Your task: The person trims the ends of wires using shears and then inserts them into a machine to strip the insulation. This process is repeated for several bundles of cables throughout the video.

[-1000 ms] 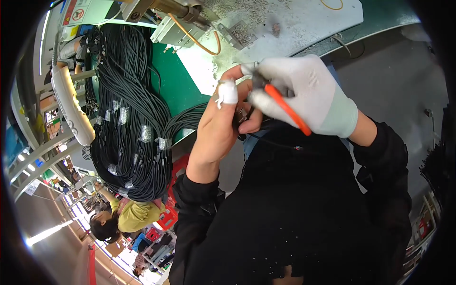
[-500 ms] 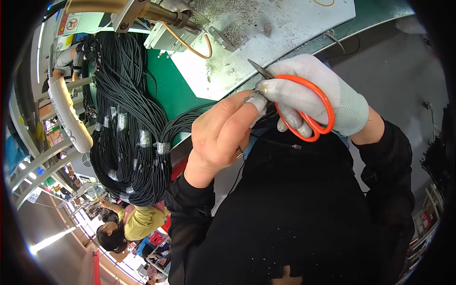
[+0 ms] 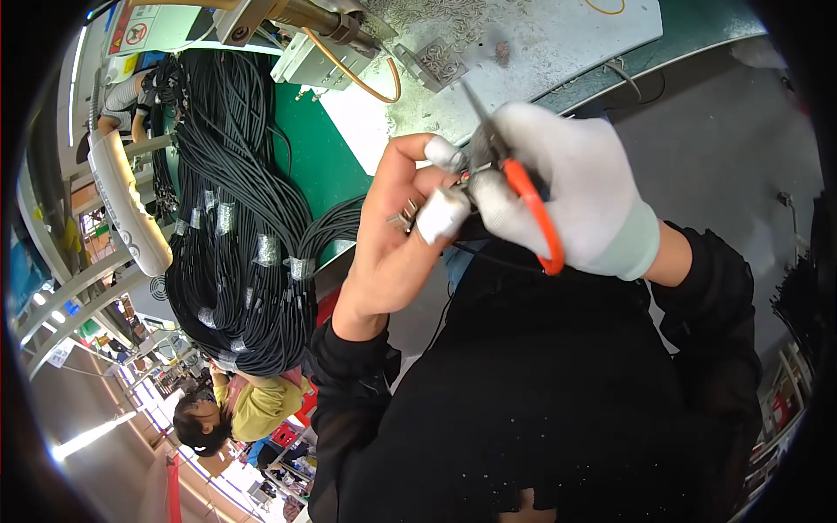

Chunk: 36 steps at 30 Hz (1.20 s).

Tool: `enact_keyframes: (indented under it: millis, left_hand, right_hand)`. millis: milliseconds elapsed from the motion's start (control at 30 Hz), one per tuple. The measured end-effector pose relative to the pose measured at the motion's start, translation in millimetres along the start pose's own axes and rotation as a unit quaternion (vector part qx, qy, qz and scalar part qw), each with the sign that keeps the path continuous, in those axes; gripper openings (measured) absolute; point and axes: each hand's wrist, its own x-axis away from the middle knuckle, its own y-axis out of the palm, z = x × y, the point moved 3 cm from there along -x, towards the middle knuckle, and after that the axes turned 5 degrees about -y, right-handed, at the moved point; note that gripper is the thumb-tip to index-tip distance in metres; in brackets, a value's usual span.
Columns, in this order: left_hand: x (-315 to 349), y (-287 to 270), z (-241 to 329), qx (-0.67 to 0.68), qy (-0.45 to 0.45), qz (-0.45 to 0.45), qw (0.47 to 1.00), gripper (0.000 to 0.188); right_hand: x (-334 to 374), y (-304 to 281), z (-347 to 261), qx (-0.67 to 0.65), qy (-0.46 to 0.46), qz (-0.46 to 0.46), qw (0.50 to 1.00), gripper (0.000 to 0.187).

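Note:
My left hand (image 3: 392, 227), bare but for white wraps on the thumb and a fingertip, is closed around the end of a black cable with small coloured wires (image 3: 464, 177) at its tip. Small shiny metal pieces (image 3: 404, 215) lie in its palm. My right hand (image 3: 567, 192) wears a white glove with a pale green cuff. It grips scissors with orange handles (image 3: 534, 213), their dark blades (image 3: 481, 106) pointing up and away. Its blurred thumb and finger meet the cable tip, touching my left fingertips. The cable's course behind the hands is mostly hidden.
A big bundle of black cables (image 3: 235, 218) hangs at left over the green table (image 3: 301, 144). Ahead, a white board (image 3: 558, 57) carries scattered metal bits beside a machine with a metal nozzle (image 3: 336, 33). A lamp (image 3: 126, 209) and a person in yellow (image 3: 266, 405) are at left.
My left hand has turned, opening its palm to view and showing the metal pieces. My right hand has swung the scissors more upright, and its fingers have come to the cable tip.

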Motion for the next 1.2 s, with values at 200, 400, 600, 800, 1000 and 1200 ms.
enact_keyframes:
  millis: [200, 400, 600, 800, 1000, 1200]
  left_hand:
    - [3.7, 3.6, 8.0, -0.234, 0.112, 0.174, 0.95, 0.02]
    - [2.1, 4.3, 5.6, -0.235, 0.125, 0.219, 0.939, 0.019]
    - [1.2, 8.1, -5.8, -0.437, 0.271, 0.241, 0.823, 0.021]
    - [0.8, 2.4, -1.1, -0.487, 0.243, 0.168, 0.822, 0.02]
    - [-2.4, -1.0, -6.8, -0.367, 0.209, 0.258, 0.869, 0.019]
    - [-8.4, -5.5, -6.8, -0.269, 0.151, 0.256, 0.916, 0.018]
  right_hand:
    - [-0.6, -1.0, -3.6, 0.041, 0.01, 0.045, 0.998, 0.019]
    - [7.8, 2.3, -4.5, 0.224, -0.139, 0.054, 0.963, 0.018]
    - [9.7, 3.2, -1.0, -0.012, 0.026, -0.047, 0.998, 0.015]
    - [12.3, 6.6, 4.7, -0.099, 0.076, -0.054, 0.991, 0.013]
    - [6.2, 9.1, 7.2, 0.135, -0.069, 0.002, 0.988, 0.015]
    - [5.0, 14.6, 11.1, 0.039, 0.008, -0.04, 0.998, 0.015]
